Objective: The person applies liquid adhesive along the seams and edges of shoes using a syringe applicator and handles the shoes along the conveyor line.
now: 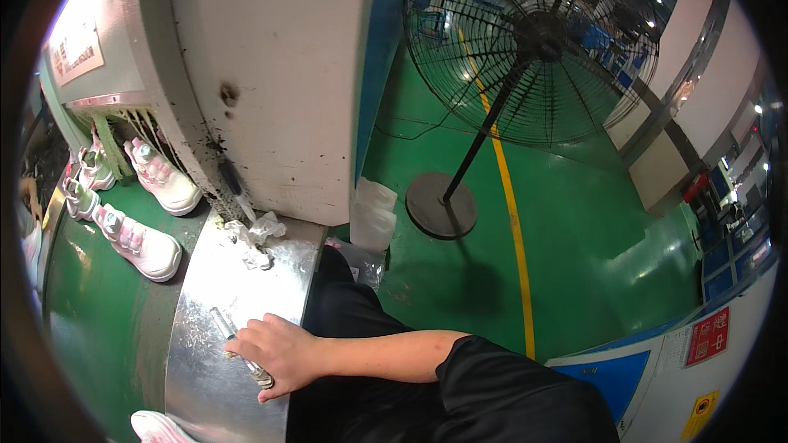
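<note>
My right hand reaches in from the right, palm down. Its fingers are closed round a slim silver pen-like tool that lies at a slant over the metal ledge. One end sticks out past the fingers, the other by the thumb; its exact kind is not clear. Crumpled white tissue lies farther up the ledge. Left of it, on a green conveyor belt, stand a pink and white shoe and another such shoe. My left hand is out of view.
A pale machine housing with a fringed opening rises beyond the ledge. Part of another shoe shows at the bottom edge. To the right, a large caged fan stands on a round base beside a yellow floor line.
</note>
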A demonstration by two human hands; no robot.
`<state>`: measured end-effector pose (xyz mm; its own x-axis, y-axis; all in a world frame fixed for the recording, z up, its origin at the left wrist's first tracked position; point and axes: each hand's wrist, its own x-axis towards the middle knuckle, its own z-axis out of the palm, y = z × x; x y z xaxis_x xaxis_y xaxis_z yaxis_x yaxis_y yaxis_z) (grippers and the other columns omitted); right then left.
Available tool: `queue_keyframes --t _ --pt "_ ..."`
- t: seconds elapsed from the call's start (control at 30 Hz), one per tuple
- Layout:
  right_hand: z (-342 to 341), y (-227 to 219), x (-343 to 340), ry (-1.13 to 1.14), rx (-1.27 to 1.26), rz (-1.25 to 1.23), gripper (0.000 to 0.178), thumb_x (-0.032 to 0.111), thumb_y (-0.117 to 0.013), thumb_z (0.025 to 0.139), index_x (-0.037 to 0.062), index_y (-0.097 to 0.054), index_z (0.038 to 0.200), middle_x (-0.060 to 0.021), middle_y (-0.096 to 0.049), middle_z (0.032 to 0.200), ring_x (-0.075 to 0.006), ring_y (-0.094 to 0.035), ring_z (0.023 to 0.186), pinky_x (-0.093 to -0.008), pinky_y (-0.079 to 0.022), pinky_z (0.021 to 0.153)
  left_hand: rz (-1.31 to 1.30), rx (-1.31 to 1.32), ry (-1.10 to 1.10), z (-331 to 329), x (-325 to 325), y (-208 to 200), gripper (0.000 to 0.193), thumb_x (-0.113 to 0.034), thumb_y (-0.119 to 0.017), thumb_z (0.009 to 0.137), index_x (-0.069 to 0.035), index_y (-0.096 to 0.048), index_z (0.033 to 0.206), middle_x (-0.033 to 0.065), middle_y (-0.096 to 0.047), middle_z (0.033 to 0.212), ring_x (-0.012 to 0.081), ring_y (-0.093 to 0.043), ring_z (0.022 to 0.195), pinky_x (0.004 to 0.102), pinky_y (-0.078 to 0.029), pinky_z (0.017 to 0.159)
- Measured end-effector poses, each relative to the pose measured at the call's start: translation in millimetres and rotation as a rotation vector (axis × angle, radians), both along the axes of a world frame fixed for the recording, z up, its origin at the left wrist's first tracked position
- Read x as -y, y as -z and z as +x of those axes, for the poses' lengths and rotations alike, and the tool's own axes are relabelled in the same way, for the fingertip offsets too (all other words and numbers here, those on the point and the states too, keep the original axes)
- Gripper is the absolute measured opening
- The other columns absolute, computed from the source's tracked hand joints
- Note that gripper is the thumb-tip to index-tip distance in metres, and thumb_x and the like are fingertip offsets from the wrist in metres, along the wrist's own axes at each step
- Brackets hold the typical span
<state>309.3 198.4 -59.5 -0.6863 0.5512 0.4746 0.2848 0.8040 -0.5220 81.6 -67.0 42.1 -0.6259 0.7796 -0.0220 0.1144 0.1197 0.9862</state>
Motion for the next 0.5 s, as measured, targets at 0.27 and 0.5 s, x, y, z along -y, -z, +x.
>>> queue_keyframes --t 0.27,0.5 --pt "10 -19 -1 -0.070 -0.103 -0.207 0.090 0.059 -0.070 0.071 0.0022 -0.037 0.132 -0.0140 -0.049 0.106 -0.0300 -0.045 0.097 -0.0395 -0.039 0.087 0.314 0.089 0.371 -29 0 25 0.015 -0.007 -0.046 0.094 -0.003 -0.054 0.083 0.0074 -0.056 0.077 0.0191 -0.059 0.075 0.0278 -0.048 0.067" --pt "30 -28 -2 -0.020 -0.100 -0.458 0.095 0.060 -0.069 0.073 0.0044 -0.031 0.140 -0.0195 -0.052 0.115 -0.0337 -0.048 0.107 -0.0401 -0.038 0.095 0.049 -0.396 -0.163 -202 -8 108 0.018 -0.018 -0.047 0.093 -0.003 -0.054 0.100 0.0088 -0.060 0.086 0.0192 -0.059 0.080 0.0321 -0.049 0.066"
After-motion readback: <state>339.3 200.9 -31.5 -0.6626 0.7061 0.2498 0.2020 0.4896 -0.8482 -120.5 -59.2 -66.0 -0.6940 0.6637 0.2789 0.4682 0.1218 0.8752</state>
